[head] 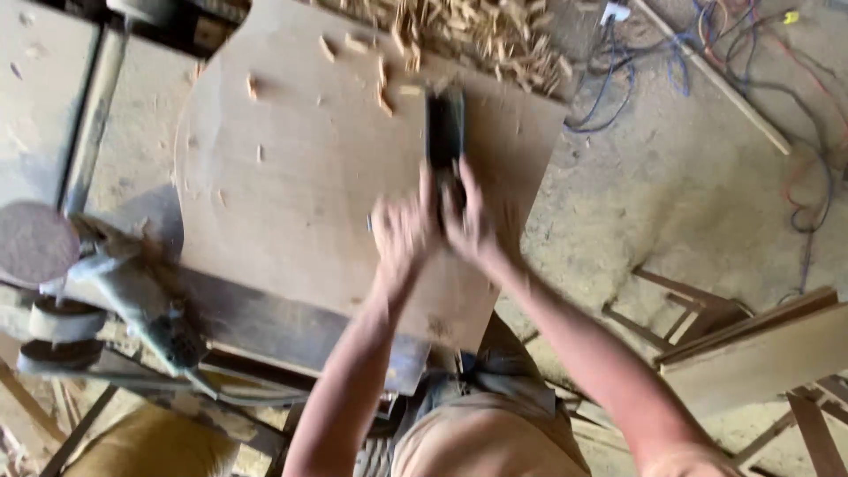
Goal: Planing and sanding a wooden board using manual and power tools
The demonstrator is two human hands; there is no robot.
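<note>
Left hand (402,237) and right hand (468,225) grip a dark tool (444,132), seemingly a plane; plywood board (291,168) beneath.

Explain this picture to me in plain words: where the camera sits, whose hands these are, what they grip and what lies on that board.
The camera sits on a person's head and looks down, so both bare arms reach away from the bottom edge. The left hand and right hand close together around a dark block-shaped tool resting on a wide wooden board. Motion blur hides what kind of tool it is. Small wood chips are piled at the board's far edge, with a few scattered across it. To the left stands a machine with a round disc. Coloured cables lie on the dusty floor.
</note>
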